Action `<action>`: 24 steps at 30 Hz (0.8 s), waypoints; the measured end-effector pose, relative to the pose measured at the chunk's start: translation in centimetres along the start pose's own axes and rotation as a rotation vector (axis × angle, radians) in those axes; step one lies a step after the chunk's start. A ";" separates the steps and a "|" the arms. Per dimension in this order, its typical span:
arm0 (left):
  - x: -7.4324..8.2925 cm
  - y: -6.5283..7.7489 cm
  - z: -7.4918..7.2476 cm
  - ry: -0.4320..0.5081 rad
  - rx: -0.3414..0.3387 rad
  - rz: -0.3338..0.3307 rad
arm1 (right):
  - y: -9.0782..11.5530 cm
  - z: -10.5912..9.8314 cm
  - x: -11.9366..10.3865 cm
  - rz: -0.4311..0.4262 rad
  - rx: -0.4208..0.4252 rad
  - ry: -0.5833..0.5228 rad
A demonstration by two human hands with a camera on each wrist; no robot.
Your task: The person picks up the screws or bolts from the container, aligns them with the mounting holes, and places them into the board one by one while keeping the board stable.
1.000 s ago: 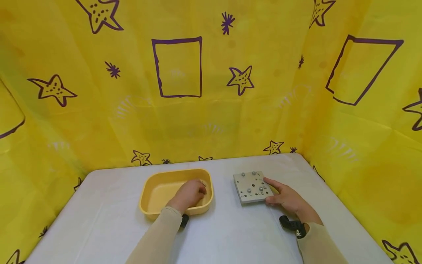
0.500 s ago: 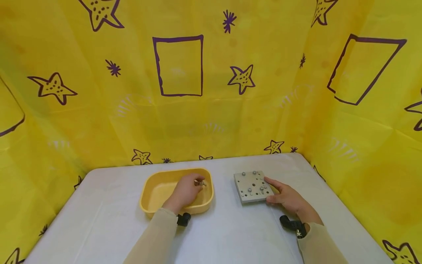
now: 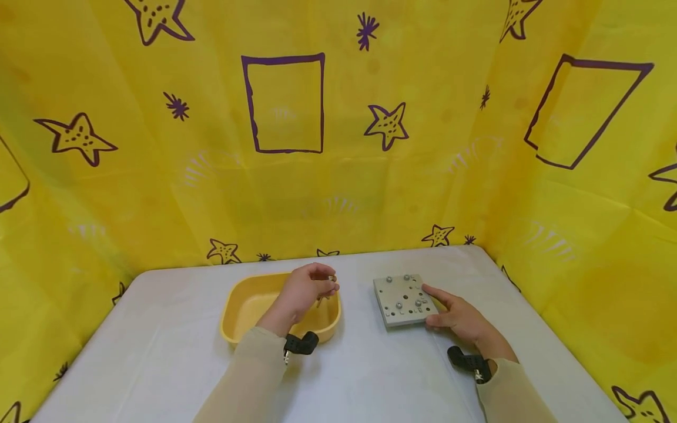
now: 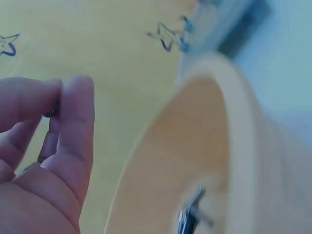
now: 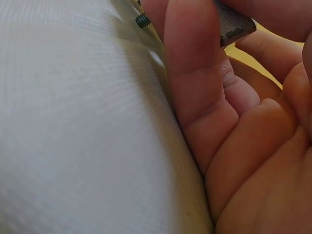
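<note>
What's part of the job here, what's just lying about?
In the job, it seems: metal plate, held by right hand; small metal part, pinched by left hand; yellow tray; metal pieces inside it.

Surroundings: white table; patterned yellow backdrop; black wrist cameras.

The right hand [image 5: 243, 126] grips a metal plate [image 5: 237, 24] over the white counter [image 5: 83, 126], a threaded screw end [image 5: 143, 20] just beside the fingers [image 5: 192, 53].
</note>
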State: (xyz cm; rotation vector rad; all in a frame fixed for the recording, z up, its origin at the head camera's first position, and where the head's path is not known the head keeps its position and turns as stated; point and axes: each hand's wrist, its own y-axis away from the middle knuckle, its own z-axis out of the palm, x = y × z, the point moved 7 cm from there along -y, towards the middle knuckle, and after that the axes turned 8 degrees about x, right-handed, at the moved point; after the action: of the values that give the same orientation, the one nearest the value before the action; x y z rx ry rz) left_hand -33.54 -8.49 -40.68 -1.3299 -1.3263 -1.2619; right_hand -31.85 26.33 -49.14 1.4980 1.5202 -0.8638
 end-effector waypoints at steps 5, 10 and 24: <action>0.2 -0.5 1.5 0.180 -0.005 -0.080 | 0.0 0.0 0.1 0.000 -0.003 -0.005; 0.6 -1.0 2.9 0.221 -0.015 -0.065 | 0.1 0.0 -0.1 -0.012 -0.003 -0.017; 1.2 -2.0 7.5 0.145 -0.056 0.009 | 0.1 0.0 0.2 -0.016 -0.006 -0.044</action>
State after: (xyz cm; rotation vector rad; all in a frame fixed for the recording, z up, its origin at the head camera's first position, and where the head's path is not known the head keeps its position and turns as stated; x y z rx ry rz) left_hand -34.99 -0.74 -40.61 -1.2559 -1.1912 -1.3712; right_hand -31.79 26.45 -49.29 1.4551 1.5035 -0.8958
